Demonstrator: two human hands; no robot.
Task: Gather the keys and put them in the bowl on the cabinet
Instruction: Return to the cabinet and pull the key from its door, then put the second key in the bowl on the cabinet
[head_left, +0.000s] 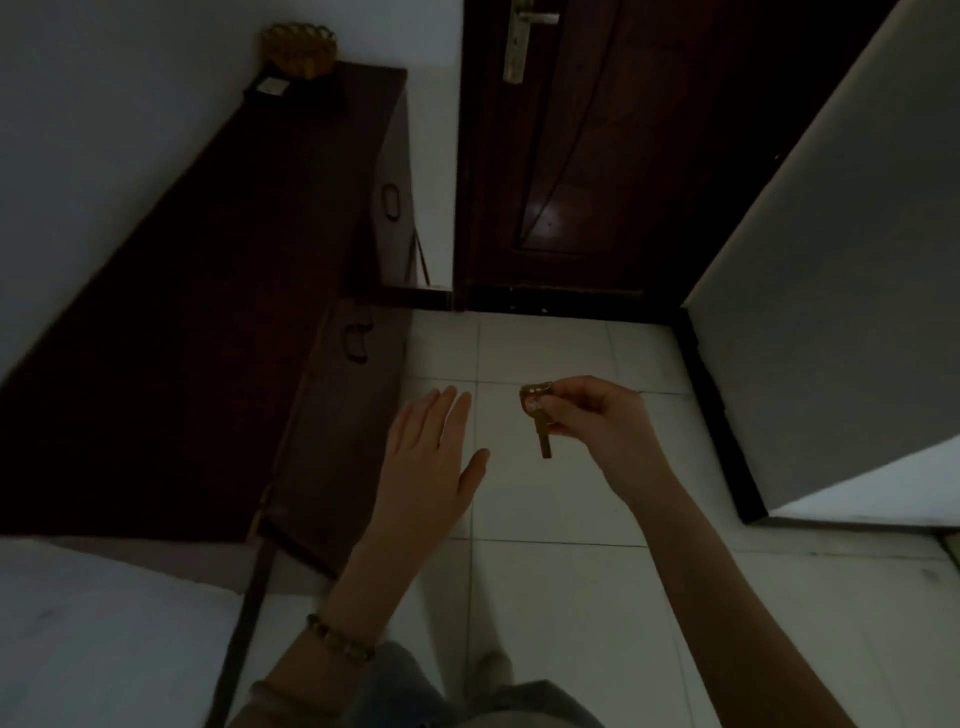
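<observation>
My right hand (597, 421) pinches brass keys (540, 421) by their heads; one blade hangs down over the tiled floor. To its left, my left hand (431, 447) hovers flat with fingers apart and holds nothing. A yellow bowl (300, 49) stands at the far end of the long dark wooden cabinet (208, 291), which runs along the left wall. What lies inside the bowl is hidden.
A small white object (272, 85) lies on the cabinet beside the bowl. A dark wooden door (597, 156) with a metal handle (519, 41) is straight ahead. A grey wall (831, 286) juts in on the right. White tiles (571, 519) cover the floor. The room is dim.
</observation>
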